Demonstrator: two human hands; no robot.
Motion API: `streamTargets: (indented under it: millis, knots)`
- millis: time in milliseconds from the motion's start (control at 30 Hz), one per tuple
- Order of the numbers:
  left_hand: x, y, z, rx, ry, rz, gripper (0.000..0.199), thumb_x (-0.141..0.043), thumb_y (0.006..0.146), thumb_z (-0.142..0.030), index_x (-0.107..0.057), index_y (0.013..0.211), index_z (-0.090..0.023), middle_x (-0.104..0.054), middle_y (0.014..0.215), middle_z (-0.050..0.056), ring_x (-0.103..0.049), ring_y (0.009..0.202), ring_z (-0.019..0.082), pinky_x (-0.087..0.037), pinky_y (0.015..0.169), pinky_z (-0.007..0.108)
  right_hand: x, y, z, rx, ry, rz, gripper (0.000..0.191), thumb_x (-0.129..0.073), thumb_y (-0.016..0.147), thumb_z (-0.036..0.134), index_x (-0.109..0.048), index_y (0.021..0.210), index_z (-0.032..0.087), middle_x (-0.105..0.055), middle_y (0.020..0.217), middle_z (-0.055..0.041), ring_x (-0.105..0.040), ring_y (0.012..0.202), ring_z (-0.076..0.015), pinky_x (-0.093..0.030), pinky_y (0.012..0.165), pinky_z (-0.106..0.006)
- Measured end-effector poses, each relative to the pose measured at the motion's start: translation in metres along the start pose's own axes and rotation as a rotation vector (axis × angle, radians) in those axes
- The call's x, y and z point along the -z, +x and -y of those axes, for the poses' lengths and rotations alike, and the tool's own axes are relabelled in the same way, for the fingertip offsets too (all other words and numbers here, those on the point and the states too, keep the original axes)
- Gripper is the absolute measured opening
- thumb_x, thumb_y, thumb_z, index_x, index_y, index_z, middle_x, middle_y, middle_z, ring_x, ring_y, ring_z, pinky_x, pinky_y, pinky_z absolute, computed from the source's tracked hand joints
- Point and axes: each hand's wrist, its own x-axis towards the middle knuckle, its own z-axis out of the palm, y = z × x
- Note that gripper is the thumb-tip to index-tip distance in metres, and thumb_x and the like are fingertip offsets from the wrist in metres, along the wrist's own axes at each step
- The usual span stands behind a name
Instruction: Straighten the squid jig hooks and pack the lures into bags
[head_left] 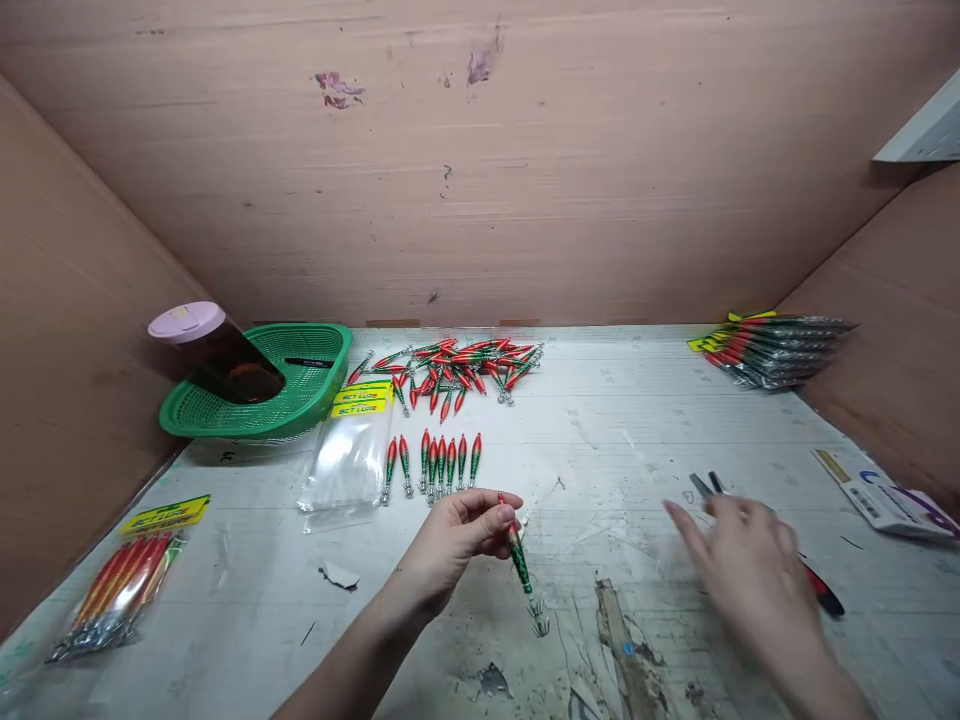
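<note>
My left hand (461, 540) pinches a red-and-green squid jig (519, 562) near its red end; its hooked end points down toward me. My right hand (757, 585), a little blurred, is over a hand tool with a red-and-black handle (828, 597). The thumb stands apart from the fingers. Two narrow metal tips show past the fingers, but whether the tool is scissors or pliers cannot be told. Beyond my left hand several like jigs (451, 462) lie in a row, hooks toward me. Behind them is a loose pile of jigs (465, 368).
Clear bags with yellow headers (349, 460) lie beside a green basket (343, 352) holding a lidded tumbler (236, 370) and a black pen (309, 363). A filled lure bag (127, 580) is at left. Stacked packed jigs (787, 350) and a white packet (877, 495) are at right.
</note>
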Motion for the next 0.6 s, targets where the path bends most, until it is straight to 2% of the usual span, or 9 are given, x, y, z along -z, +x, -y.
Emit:
streamTargets:
  millis: [67, 133, 233, 333, 467, 533, 600]
  knots:
    - [0.001, -0.005, -0.001, 0.013, -0.028, -0.012, 0.04, -0.083, 0.062, -0.043, -0.073, 0.087, -0.014, -0.066, 0.071, 0.001, -0.058, 0.062, 0.01, -0.046, 0.061, 0.023, -0.017, -0.009, -0.034, -0.05, -0.281, 0.033, 0.053, -0.036, 0.09, 0.055, -0.064, 0.085, 0.01, -0.059, 0.077, -0.0216, -0.06, 0.074, -0.0384, -0.046, 0.06, -0.044]
    - [0.0, -0.009, -0.003, 0.019, -0.05, -0.016, 0.04, -0.084, 0.061, -0.043, -0.073, 0.087, -0.014, -0.066, 0.07, 0.001, -0.06, 0.062, 0.01, -0.047, 0.06, 0.023, -0.028, -0.018, -0.053, -0.052, -0.422, 0.021, 0.055, -0.034, 0.092, 0.054, -0.066, 0.083, 0.011, -0.059, 0.074, -0.0201, -0.061, 0.069, -0.0373, -0.045, 0.059, -0.044]
    - [-0.001, -0.013, -0.006, 0.003, -0.068, -0.022, 0.038, -0.084, 0.062, -0.042, -0.072, 0.085, -0.014, -0.065, 0.067, 0.0, -0.06, 0.062, 0.01, -0.047, 0.057, 0.021, -0.033, -0.025, -0.056, -0.027, -0.49, -0.017, 0.049, -0.035, 0.092, 0.046, -0.068, 0.081, 0.012, -0.058, 0.074, -0.0203, -0.061, 0.066, -0.0371, -0.043, 0.057, -0.042]
    - [0.0, -0.016, -0.007, -0.045, -0.083, -0.043, 0.034, -0.083, 0.063, -0.041, -0.07, 0.08, -0.014, -0.065, 0.065, -0.001, -0.059, 0.061, 0.009, -0.047, 0.056, 0.02, -0.029, -0.02, -0.053, -0.037, -0.493, -0.012, 0.04, -0.037, 0.089, 0.034, -0.067, 0.08, 0.01, -0.057, 0.076, -0.0211, -0.061, 0.067, -0.0388, -0.043, 0.059, -0.043]
    - [0.004, -0.019, 0.004, -0.088, -0.192, -0.15, 0.033, -0.085, 0.062, -0.037, -0.066, 0.077, -0.014, -0.066, 0.066, -0.001, -0.06, 0.061, 0.008, -0.046, 0.051, 0.016, -0.019, -0.008, -0.06, -0.075, -0.308, 0.026, 0.037, -0.035, 0.088, 0.035, -0.063, 0.078, 0.012, -0.058, 0.077, -0.0214, -0.062, 0.067, -0.0378, -0.048, 0.06, -0.045]
    - [0.005, -0.021, 0.014, -0.072, -0.329, -0.228, 0.032, -0.086, 0.063, -0.032, -0.065, 0.078, -0.014, -0.068, 0.067, -0.001, -0.062, 0.062, 0.008, -0.049, 0.052, 0.016, -0.013, -0.009, -0.06, -0.105, -0.037, 0.079, 0.035, -0.036, 0.089, 0.041, -0.059, 0.077, 0.018, -0.06, 0.076, -0.0173, -0.063, 0.067, -0.0335, -0.051, 0.058, -0.042]
    - [0.002, -0.024, 0.023, -0.035, -0.478, -0.331, 0.024, -0.084, 0.068, -0.023, -0.064, 0.081, -0.014, -0.069, 0.071, 0.0, -0.065, 0.064, 0.009, -0.055, 0.059, 0.018, -0.005, -0.019, -0.05, -0.063, 0.334, 0.213, 0.034, -0.04, 0.089, 0.049, -0.058, 0.079, 0.022, -0.062, 0.072, -0.0103, -0.065, 0.067, -0.0284, -0.053, 0.057, -0.037]
